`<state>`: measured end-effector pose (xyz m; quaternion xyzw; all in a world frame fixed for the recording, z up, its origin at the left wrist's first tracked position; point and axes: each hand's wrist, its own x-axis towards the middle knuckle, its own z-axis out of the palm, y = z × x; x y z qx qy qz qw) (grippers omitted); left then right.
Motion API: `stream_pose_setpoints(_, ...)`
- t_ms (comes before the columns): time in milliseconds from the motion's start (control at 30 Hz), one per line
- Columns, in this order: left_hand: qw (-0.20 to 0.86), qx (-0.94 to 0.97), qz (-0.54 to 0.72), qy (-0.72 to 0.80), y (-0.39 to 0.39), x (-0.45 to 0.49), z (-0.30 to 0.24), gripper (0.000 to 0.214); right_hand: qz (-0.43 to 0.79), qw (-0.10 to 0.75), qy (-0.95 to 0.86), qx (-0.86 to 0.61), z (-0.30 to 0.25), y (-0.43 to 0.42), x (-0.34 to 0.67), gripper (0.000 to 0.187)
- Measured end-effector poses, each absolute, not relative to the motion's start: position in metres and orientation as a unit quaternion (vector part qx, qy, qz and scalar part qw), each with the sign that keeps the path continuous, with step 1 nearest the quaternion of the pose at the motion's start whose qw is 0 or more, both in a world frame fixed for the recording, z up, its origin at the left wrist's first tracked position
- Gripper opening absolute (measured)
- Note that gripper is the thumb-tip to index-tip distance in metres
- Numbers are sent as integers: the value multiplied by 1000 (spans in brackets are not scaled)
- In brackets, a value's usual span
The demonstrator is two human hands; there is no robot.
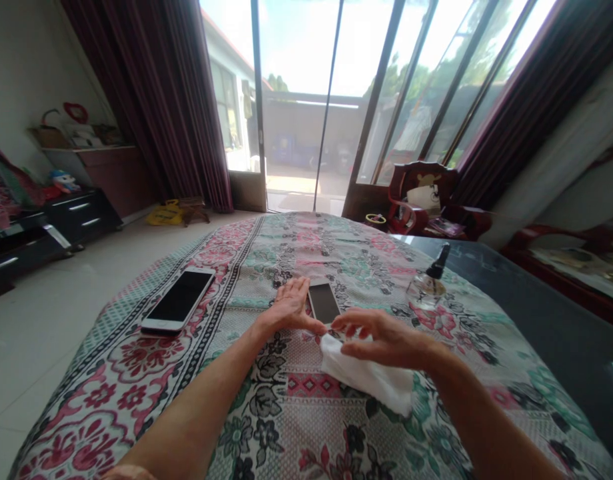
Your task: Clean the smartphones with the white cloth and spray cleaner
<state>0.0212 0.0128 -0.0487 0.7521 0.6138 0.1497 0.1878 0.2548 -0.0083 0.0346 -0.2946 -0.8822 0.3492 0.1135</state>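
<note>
- One small phone is lying dark side up mid-table on the flowered tablecloth, just right of the left hand and beyond the right hand
- The left hand is spreading along the phone's left side, thumb apart from the fingers, seemingly steadying it
- The right hand is hovering around the far end of the white cloth, thumb and curled fingers apart; whether they are touching it, I cannot tell
- The step in hand is apparently positioning phone and cloth; the next move is probably calling for a light right-hand grip on the cloth
</note>
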Motion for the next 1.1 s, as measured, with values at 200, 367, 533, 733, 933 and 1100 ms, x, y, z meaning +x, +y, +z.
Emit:
stream_pose_setpoints(200,191,772,142,589,11,4,-40,127,244,146,-847,-448,-1,22,258,15)
stream_pose_setpoints(367,141,778,138,596,10,7,-42,108,156,154,-855,-471,-26,23,249,18)
stream_pose_setpoints(533,124,783,119,597,18,22,-42,99,179,136,-824,-520,-24,28,253,21)
stream_pose_setpoints(733,127,821,61,553,50,57,-23,92,195,122,-791,-567,-15,46,280,19)
stream_pose_setpoints(933,144,825,47,544,77,105,-14,84,196,118,-750,-620,-6,58,310,18)
stream_pose_setpoints(1100,132,800,54,582,81,131,-20,83,188,124,-730,-645,-3,61,323,16)
